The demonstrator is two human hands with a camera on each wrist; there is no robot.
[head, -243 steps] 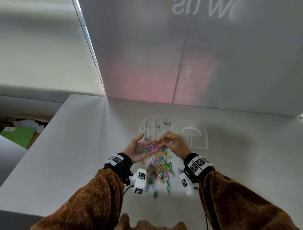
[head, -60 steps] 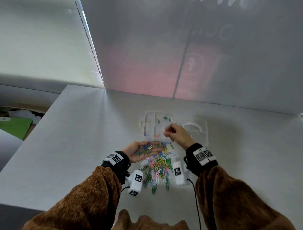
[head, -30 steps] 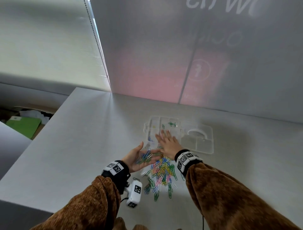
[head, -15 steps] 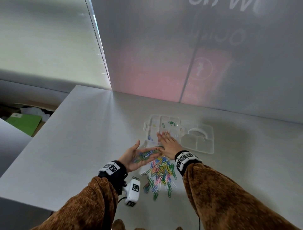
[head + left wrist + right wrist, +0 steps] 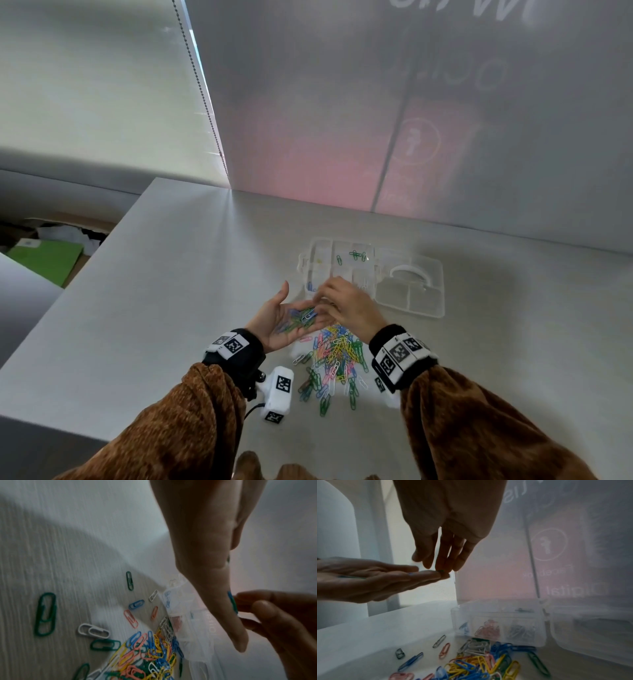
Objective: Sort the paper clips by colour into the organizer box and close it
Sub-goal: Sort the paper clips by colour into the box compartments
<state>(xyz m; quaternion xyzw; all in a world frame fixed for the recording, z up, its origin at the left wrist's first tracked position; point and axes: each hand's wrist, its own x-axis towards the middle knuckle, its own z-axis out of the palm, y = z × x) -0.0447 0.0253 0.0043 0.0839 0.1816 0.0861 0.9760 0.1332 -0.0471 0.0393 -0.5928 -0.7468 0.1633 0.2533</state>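
Note:
My left hand (image 5: 291, 317) is held palm up above the table, fingers straight, with several coloured paper clips (image 5: 303, 317) lying in it. My right hand (image 5: 320, 301) reaches over from the right, and its fingertips (image 5: 247, 597) pinch a green clip (image 5: 232, 602) at the edge of the left fingers (image 5: 426, 574). A mixed pile of clips (image 5: 334, 358) lies on the table under both hands. The clear organizer box (image 5: 339, 265) stands just beyond with its lid (image 5: 411, 291) folded open to the right. Blue, pink and white clips (image 5: 488, 628) fill its near compartments, green ones (image 5: 356, 255) a far one.
Stray clips (image 5: 45, 613) lie left of the pile on the white table (image 5: 171, 291). A frosted wall (image 5: 376, 120) rises behind the box. The table's left edge drops to a floor with a green item (image 5: 48, 258).
My right hand, spread flat over the box a second ago, has drawn back and curled its fingers onto the clips at the left fingertips. The left hand has stayed palm up.

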